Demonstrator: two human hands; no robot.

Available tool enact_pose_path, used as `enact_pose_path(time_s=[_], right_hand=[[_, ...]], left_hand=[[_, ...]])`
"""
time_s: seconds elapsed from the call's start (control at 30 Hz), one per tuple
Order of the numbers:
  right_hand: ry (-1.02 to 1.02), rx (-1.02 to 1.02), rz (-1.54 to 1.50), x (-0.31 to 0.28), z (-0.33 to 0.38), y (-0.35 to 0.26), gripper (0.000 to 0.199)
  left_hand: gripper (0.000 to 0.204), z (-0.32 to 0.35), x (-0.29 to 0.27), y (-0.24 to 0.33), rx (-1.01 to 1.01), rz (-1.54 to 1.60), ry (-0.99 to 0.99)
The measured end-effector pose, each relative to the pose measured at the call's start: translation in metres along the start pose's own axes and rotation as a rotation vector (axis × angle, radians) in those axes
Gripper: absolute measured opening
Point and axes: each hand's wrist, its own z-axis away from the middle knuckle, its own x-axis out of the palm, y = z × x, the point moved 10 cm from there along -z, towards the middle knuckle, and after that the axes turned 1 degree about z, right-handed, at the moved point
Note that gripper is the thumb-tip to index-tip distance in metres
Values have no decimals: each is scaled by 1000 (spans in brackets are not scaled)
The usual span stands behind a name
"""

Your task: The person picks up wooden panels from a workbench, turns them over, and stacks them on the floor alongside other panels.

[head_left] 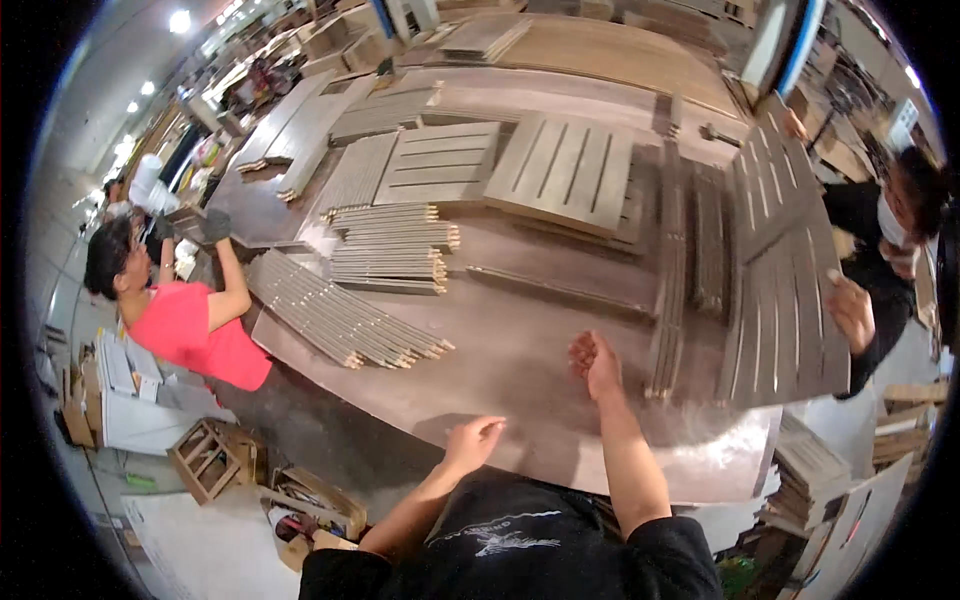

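Left hand [473, 446] and right hand [597, 366] are held half-open, apparently empty, at the worktable's [510, 365] near side. Slatted panels [594, 180] are laid beyond, seemingly assembled; another panel [784, 305] is held up by a co-worker [880, 290]; pale-tipped slats [345, 312] are left unjoined.

- A co-worker in a red top [185, 330] is standing at nine o'clock.
- A masked co-worker in dark clothes [885, 292] is standing at three o'clock.
- An open-framed wooden crate [208, 462] is sitting at eight o'clock.
- A ceiling lamp [180, 22] is glowing between ten and eleven o'clock.
- A blue-edged column [787, 45] is rising near two o'clock.
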Motion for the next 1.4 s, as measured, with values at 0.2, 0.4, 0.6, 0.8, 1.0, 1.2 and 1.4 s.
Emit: enact_pose_path(time_s=[0.2,0.4,0.6,0.8,1.0,1.2,1.4], right_hand=[[100,37,-34,-1,-26,-14,33],[230,-219,265,14,0,-22,31],[441,-944,1274,90,43,-29,13],[459,-891,1323,93,40,-28,11],[522,-881,1251,80,37,-18,14],[265,-370,455,87,26,31,44],[252,-520,40,170,77,-67,45]], left_hand=[[27,-42,1,3,34,32,-110],[27,-106,-85,43,249,47,-20],[28,-193,-219,20,448,-546,290],[38,-233,-230,-9,360,-790,82],[38,-242,-206,-11,452,-828,-203],[30,-203,-137,95,790,-503,-135],[35,-143,-70,165,970,-110,-259]])
